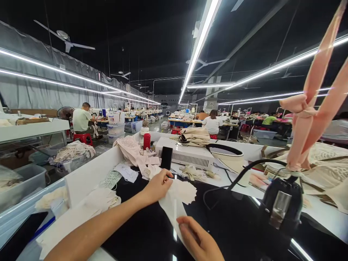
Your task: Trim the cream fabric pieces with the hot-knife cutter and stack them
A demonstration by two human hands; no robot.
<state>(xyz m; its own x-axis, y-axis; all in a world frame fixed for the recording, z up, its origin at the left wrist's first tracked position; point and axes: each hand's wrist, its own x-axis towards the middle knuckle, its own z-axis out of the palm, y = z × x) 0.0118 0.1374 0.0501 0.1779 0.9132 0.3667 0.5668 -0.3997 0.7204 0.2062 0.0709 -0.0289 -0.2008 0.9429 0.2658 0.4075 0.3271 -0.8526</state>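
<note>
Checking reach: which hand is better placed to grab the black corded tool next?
Right, likely: the right hand is nearer the black corded tool; the left hand is at the pale fabric's far end.

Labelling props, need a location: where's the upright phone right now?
Head view, just left of centre: the phone stands at the left end of the white vented box, just beyond the left hand.

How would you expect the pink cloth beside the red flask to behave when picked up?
The pink cloth would probably hang floppy, as it drapes in soft folds over the white partition. Its bunched layers may unfold or slide apart.
</note>
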